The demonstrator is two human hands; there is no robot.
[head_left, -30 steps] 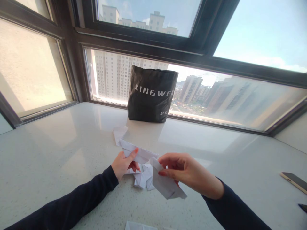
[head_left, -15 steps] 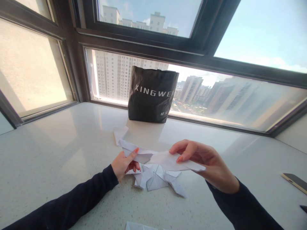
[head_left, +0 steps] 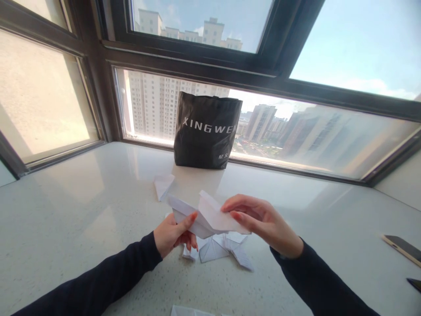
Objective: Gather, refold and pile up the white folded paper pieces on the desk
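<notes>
Meeting at the left corner, dark window frames (head_left: 96, 83) border a pale, speckled counter (head_left: 82, 215). Left hand (head_left: 173, 233) grips a folded white paper (head_left: 204, 229) between thumb and fingers, raised over the counter. Behind, a black bag (head_left: 205, 147) stands upright near the glass; folded pieces (head_left: 213, 250) lie below. Right hand (head_left: 259, 221) pinches a second paper (head_left: 213, 215), overlapping the first in view; joining cannot be told. Far right: phone-like slab (head_left: 404, 247), lying flat.

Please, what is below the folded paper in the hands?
More folded papers lie on the speckled countertop; the held paper and left hand partly cover them, hiding their full number.
</notes>
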